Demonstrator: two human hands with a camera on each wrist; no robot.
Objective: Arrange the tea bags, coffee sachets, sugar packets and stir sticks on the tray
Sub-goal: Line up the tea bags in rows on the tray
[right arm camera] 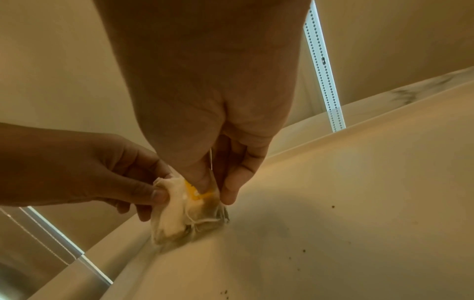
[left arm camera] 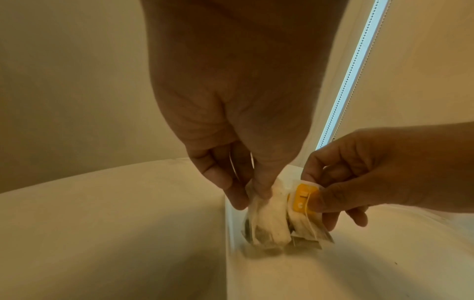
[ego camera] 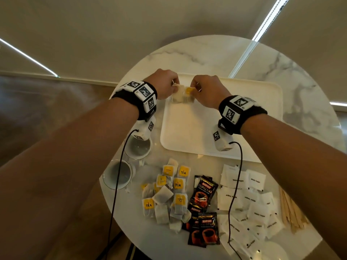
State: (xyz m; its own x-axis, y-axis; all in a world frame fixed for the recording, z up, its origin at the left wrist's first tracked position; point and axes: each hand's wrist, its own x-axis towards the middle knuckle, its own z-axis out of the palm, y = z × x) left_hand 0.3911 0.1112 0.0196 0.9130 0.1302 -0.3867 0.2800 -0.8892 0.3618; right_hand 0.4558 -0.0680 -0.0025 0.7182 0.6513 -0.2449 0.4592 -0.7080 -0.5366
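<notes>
Head view shows the left hand (ego camera: 165, 85) and right hand (ego camera: 205, 91) each pinching tea bags (ego camera: 183, 94) upright at the tray's (ego camera: 187, 132) far left corner. Likely (string tags tangle) this keeps the bags standing together.

Round white marble surface (ego camera: 216, 53). Directly on it: cream tray (ego camera: 187, 132), two white cups (ego camera: 138, 147), loose tea bags (ego camera: 167, 196), black coffee sachets (ego camera: 203, 207), white sugar packets (ego camera: 249, 201), wooden stir sticks (ego camera: 289, 211) at right edge.
</notes>
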